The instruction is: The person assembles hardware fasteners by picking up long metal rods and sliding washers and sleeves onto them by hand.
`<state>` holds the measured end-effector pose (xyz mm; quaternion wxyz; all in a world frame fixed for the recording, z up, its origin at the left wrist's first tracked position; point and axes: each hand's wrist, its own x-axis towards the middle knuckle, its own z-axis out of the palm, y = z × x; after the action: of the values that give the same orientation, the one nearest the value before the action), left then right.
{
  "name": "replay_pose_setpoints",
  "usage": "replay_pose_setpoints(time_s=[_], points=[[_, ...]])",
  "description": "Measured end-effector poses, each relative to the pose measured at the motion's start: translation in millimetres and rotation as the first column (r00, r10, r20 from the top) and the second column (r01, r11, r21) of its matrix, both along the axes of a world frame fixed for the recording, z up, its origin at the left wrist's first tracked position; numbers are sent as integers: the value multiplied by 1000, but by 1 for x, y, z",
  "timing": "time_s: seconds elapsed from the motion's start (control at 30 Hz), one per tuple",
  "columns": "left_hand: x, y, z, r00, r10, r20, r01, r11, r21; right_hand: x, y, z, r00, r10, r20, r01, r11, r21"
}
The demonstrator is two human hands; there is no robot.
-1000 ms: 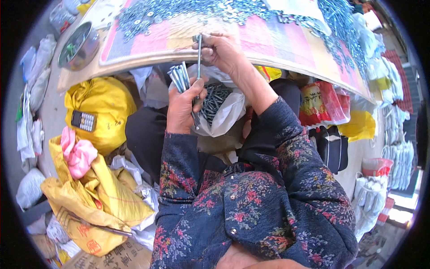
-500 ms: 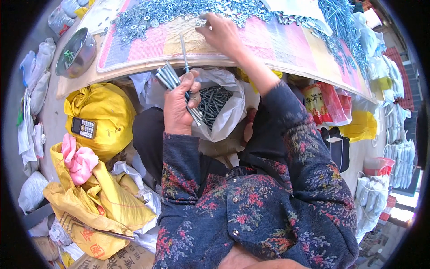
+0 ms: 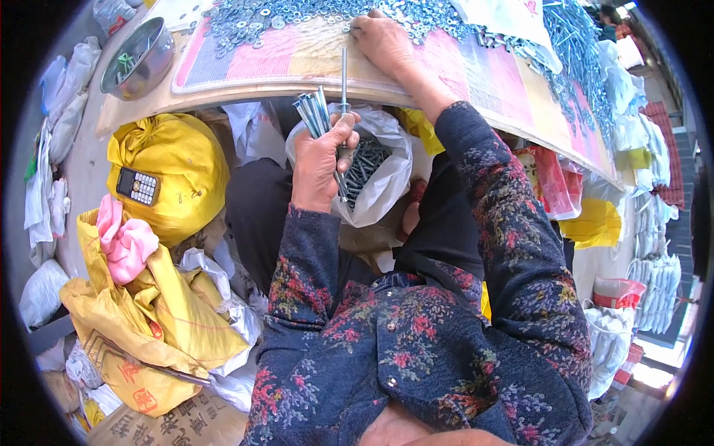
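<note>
My left hand point(image 3: 321, 167) is closed around a bundle of long silvery bolts point(image 3: 314, 111). One bolt point(image 3: 344, 78) stands upright between thumb and fingers, its shank higher than the rest. Beneath this hand is an open white bag point(image 3: 400, 167) holding many dark grey bolts point(image 3: 367, 169). On the striped cloth, my right hand point(image 3: 383, 46) has its fingertips drawn together at the near edge of a spread of metal washers point(image 3: 249, 31). Whatever sits between those fingertips is too small to make out.
A metal bowl point(image 3: 141, 67) stands on the table's left corner. More long bolts point(image 3: 576, 52) are heaped at the far right. Left of my knees lie a yellow bundle point(image 3: 190, 175) with a phone point(image 3: 138, 186) on it and a yellow sack point(image 3: 186, 320).
Seen from a slightly shifted view, my left hand sits further right and higher with its bolts. The right hand has lowered from above the cloth to the washers' edge.
</note>
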<state>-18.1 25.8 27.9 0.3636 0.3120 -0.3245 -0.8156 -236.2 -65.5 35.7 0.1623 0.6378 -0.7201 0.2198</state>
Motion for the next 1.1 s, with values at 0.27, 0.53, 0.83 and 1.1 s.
replay_pose_setpoints(time_s=[0.27,0.53,0.83,1.1], points=[[-5,2,-7,996,-68,59,74,990,-116,27,76,27,370,156,916,-142,984,-110],[-15,9,-5,985,-166,41,170,976,-134,7,93,21,237,206,949,-83,978,-191],[-26,12,-2,968,-240,66,247,963,-111,-7,102,23,396,146,907,0,987,-159],[-35,12,-7,951,-309,27,309,951,-20,-12,119,13,226,245,943,-147,965,-216]])
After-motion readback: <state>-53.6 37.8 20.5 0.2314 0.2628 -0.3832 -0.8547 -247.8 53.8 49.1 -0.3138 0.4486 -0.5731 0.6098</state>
